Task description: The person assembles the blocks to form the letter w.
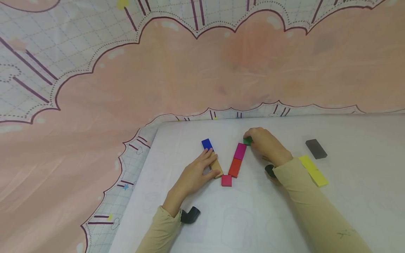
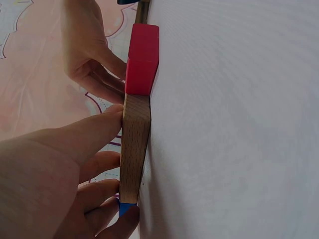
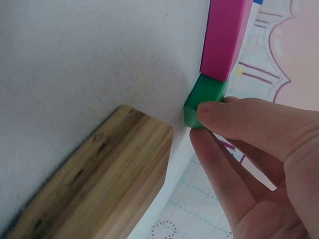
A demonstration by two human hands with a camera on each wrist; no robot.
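My left hand [image 1: 197,173] lies across the left arm of a V of blocks. Its fingertips and thumb touch a plain wooden block [image 2: 134,149], and one finger reaches a blue block [image 1: 206,143] at the far end. My right hand [image 1: 264,142] pinches a small green block [image 3: 207,92] between thumb and fingers. That block stands against the end of a magenta block [image 1: 240,151]. Below the magenta one comes an orange-red block [image 1: 235,168]. At the V's point sits a small red block [image 1: 226,180].
To the right lie a dark grey block [image 1: 316,149] and yellow blocks [image 1: 313,171], the latter partly behind the right sleeve. A wooden block [image 3: 99,184] is near the right wrist. All rest on a white table [image 1: 227,225] before a patterned pink curtain [image 1: 190,73].
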